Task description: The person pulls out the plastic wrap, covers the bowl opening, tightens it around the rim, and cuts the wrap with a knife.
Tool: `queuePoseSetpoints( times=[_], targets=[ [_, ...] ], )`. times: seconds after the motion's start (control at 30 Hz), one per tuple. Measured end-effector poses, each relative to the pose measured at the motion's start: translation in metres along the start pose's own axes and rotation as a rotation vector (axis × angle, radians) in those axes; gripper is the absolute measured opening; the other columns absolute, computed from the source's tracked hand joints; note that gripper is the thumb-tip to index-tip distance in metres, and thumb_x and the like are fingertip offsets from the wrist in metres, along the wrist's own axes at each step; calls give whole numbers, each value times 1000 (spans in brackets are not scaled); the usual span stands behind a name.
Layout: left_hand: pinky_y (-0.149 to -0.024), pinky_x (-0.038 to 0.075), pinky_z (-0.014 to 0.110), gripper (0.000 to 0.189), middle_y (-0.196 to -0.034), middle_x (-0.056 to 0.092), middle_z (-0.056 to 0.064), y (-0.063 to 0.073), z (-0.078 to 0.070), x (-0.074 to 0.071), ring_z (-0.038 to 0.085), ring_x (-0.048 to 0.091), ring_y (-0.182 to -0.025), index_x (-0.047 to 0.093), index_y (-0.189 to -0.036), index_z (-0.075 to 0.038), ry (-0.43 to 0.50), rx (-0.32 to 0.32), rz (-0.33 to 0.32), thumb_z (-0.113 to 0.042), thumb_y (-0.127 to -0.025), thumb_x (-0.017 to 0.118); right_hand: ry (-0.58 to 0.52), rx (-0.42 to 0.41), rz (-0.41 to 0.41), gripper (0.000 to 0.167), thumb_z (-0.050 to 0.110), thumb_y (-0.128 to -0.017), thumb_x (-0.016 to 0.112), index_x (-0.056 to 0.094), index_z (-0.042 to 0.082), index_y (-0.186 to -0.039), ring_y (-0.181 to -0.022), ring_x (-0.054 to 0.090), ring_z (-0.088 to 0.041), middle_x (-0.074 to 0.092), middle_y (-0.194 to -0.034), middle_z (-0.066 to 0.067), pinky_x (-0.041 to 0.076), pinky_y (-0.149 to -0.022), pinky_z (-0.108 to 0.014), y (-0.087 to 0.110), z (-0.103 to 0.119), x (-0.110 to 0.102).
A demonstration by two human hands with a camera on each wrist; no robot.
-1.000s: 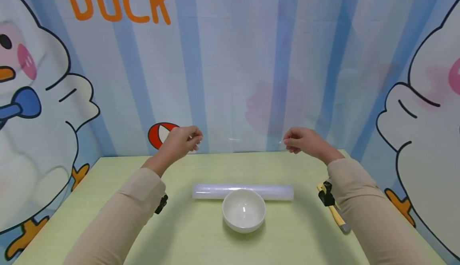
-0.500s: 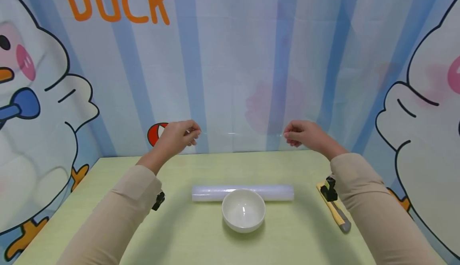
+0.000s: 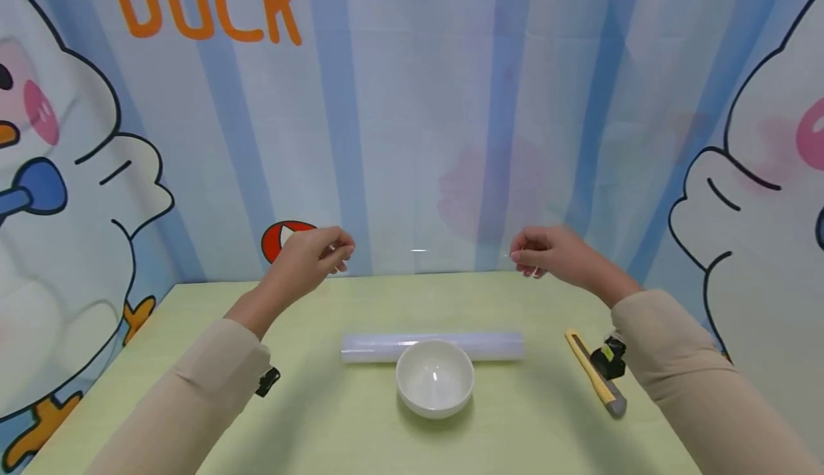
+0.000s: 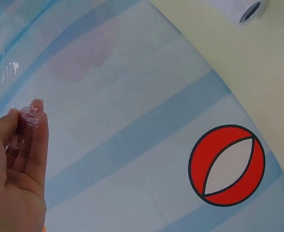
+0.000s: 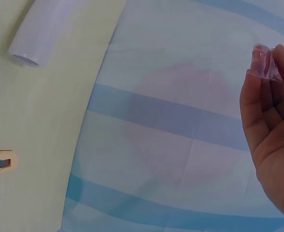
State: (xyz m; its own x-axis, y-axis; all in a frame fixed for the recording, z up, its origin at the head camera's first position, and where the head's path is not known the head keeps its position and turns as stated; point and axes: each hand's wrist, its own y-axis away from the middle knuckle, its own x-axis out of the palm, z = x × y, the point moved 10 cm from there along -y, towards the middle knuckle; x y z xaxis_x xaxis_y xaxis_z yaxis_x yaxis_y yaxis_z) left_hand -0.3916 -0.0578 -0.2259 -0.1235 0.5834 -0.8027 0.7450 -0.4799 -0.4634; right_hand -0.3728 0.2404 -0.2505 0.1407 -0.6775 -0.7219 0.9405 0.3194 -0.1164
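Note:
A clear, thin sheet of plastic wrap (image 3: 418,250) is stretched in the air between my two hands; in the head view little but a glint of it shows. My left hand (image 3: 307,259) pinches one side, where the film bunches between thumb and fingers in the left wrist view. The opposite side is pinched by my right hand (image 3: 563,257), with crumpled film (image 5: 263,62) at the fingertips in the right wrist view. Below and nearer lies a roll of plastic wrap (image 3: 370,348), sideways on the table. A white bowl (image 3: 435,382) stands just in front of it.
On the right of the pale green table (image 3: 502,432) lies a yellow utility knife (image 3: 592,373), close to my right sleeve. Behind the table's far edge hangs a blue striped curtain (image 3: 412,103) with duck drawings.
Both hands rise a little, then come down again, still holding the film. They have spread slightly apart. The right sleeve has moved right, uncovering more of the utility knife.

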Motion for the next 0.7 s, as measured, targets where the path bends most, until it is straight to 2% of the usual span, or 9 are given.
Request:
queuePoseSetpoints(
  times=[0.17, 0.33, 0.5, 0.7],
  targets=[
    [-65, 53, 23, 10, -84, 67, -1, 21, -14, -2, 5, 64, -68, 63, -97, -12, -1, 53, -8, -17, -88, 61, -11, -45, 47, 19, 27, -94, 52, 58, 9, -96, -73, 56, -20, 60, -82, -7, 50, -67, -32, 17, 3, 9],
    [-65, 52, 21, 10, -82, 67, -3, 34, -27, -3, 2, 63, -68, 64, -96, -13, -28, 109, 1, -17, -87, 63, -3, -77, 87, 20, 29, -94, 52, 58, 10, -96, -72, 57, -17, 60, -83, -7, 50, -67, -31, 29, 7, 12],
    [-66, 51, 20, 8, -79, 65, -8, 45, -34, -2, -1, 59, -68, 63, -94, -15, -54, 135, 22, -17, -86, 64, -1, -51, 151, 19, 29, -93, 53, 57, 11, -96, -77, 58, -17, 61, -85, -6, 50, -70, -32, 41, 8, 20],
    [-64, 50, 18, 8, -76, 61, -12, 67, -42, 1, -3, 54, -67, 63, -92, -17, -62, 181, 30, -14, -85, 65, 29, -23, 210, 17, 29, -93, 53, 58, 14, -99, -81, 58, -16, 60, -89, -3, 49, -73, -30, 58, 4, 34]
  ],
)
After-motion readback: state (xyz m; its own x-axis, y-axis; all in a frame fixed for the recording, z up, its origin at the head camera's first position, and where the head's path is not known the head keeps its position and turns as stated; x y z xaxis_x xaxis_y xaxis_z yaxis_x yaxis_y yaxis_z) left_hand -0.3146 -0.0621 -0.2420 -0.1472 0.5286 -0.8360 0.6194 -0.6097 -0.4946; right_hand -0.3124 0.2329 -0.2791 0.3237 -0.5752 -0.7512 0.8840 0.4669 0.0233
